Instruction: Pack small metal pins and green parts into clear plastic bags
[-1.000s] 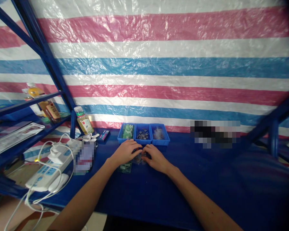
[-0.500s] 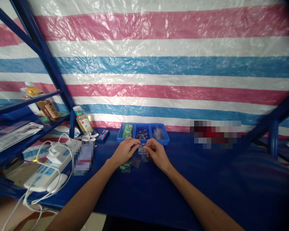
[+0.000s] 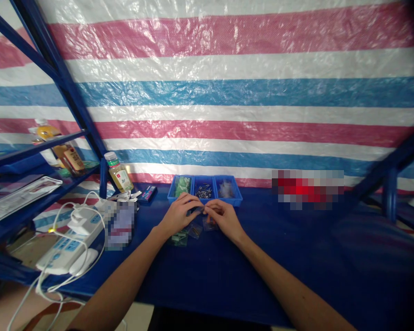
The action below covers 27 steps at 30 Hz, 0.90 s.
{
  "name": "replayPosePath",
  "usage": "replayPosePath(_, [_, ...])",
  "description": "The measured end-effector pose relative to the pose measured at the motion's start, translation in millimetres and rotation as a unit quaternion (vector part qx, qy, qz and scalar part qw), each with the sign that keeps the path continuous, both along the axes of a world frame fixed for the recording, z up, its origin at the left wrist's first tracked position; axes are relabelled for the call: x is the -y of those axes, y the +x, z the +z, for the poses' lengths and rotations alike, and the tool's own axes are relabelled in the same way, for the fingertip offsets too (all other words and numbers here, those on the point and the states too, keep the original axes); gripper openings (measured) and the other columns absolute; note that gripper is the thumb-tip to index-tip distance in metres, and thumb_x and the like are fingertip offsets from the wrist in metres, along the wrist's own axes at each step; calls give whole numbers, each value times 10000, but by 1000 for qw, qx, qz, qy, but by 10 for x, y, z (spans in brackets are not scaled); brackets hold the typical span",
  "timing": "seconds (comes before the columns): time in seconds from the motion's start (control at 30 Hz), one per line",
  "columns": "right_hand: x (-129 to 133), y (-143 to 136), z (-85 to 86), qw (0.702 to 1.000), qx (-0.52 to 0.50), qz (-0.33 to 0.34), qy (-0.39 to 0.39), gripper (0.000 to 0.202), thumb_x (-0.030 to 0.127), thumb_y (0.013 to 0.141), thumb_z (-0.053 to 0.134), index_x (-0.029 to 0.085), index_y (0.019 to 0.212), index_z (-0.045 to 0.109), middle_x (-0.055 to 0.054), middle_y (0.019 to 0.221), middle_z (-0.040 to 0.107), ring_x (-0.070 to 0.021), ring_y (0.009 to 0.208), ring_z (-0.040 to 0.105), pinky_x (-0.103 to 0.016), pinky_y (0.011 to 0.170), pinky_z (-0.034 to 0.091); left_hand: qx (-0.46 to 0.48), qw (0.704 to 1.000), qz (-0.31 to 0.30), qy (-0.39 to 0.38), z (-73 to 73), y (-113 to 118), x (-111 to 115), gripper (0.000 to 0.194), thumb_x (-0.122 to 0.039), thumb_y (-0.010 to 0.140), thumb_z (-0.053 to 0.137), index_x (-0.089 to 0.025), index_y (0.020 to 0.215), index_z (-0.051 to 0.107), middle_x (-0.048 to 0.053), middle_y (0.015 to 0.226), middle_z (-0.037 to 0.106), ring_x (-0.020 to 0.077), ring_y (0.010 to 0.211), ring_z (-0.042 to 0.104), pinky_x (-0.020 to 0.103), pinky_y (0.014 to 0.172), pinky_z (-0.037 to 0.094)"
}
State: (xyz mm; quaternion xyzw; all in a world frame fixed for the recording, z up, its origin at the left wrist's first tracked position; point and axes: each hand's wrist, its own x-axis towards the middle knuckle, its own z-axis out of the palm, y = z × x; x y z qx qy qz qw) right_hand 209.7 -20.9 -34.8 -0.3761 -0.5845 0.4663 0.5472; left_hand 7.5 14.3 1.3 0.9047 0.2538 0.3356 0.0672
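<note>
My left hand (image 3: 182, 215) and my right hand (image 3: 225, 219) meet over the blue table, their fingertips nearly touching. Between them is a small clear plastic bag (image 3: 199, 210), pinched from both sides; most of it is hidden by fingers. Beneath my left hand lie a packet of green pieces (image 3: 180, 237) and a clear packet of small metal pieces (image 3: 195, 231). Another clear packet (image 3: 209, 225) with something orange in it lies under my right fingers. Just behind stand three joined blue bins: green packets (image 3: 182, 185), loose screws (image 3: 203, 190) and clear plastic bags (image 3: 225, 188).
Left on the table are a white power strip (image 3: 67, 243) with tangled cables, a white mouse (image 3: 83, 261), a labelled jar (image 3: 119, 172) and a small blue box (image 3: 147, 194). Blue metal posts (image 3: 84, 110) frame the table; a striped plastic sheet (image 3: 227, 128) hangs behind.
The clear bag showed flat between my fingertips before; now it is mostly covered by my fingers. My hands have come slightly closer together, and the packet with orange shows more.
</note>
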Motion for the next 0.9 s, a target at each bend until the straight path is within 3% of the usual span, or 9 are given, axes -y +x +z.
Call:
replayPosePath(0.1, [5,31,13,994,66,-76,37,229,424,881,675,198,916,671,-19,749,657,-151,560,577,-270,513,462,-10,1000,3,-1,25,0,23,202,-283,952,639,-219,1134,695,88,1124,687,229,1095,595,411,995,486])
replayPosePath(0.2, [15,65,55,973,141,-149,106,187,381,906,645,201,893,694,-58,892,652,-165,659,584,-291,589,483,-12,1000,2,-4,51,1,49,261,-346,934,664,-208,1155,687,94,1115,690,240,1091,598,423,1012,477])
replayPosePath(0.27, [29,76,88,964,163,-162,132,170,354,923,619,202,907,693,-82,999,649,-176,716,605,-296,614,488,-10,1000,2,-8,69,3,63,270,-376,944,650,-202,1147,687,95,1103,695,239,1076,604,419,1009,473])
replayPosePath(0.5, [95,17,81,958,204,-117,163,153,337,976,552,227,968,658,-38,902,685,-189,731,636,-297,665,500,0,1000,-5,-17,57,15,46,190,-299,1020,532,-187,1005,685,66,990,716,199,956,618,375,956,469])
replayPosePath(0.7, [106,-9,61,966,182,-123,136,193,400,964,569,223,904,615,-1,740,627,-167,612,589,-274,590,483,26,998,22,-46,-28,5,7,180,-333,994,581,-181,967,672,62,914,698,195,900,632,325,853,508])
replayPosePath(0.83, [66,18,54,982,123,-100,99,192,385,946,581,214,914,663,8,683,635,-161,558,590,-280,578,492,27,999,15,-42,-27,1,12,186,-244,1006,526,-189,1068,692,71,970,712,200,950,635,344,888,517])
replayPosePath(0.9, [31,33,34,989,92,-88,71,195,361,935,569,206,967,683,6,666,657,-167,559,613,-281,575,498,18,999,-6,-26,-18,-8,9,290,-153,988,486,-209,1179,696,77,1018,718,214,1034,623,378,944,512])
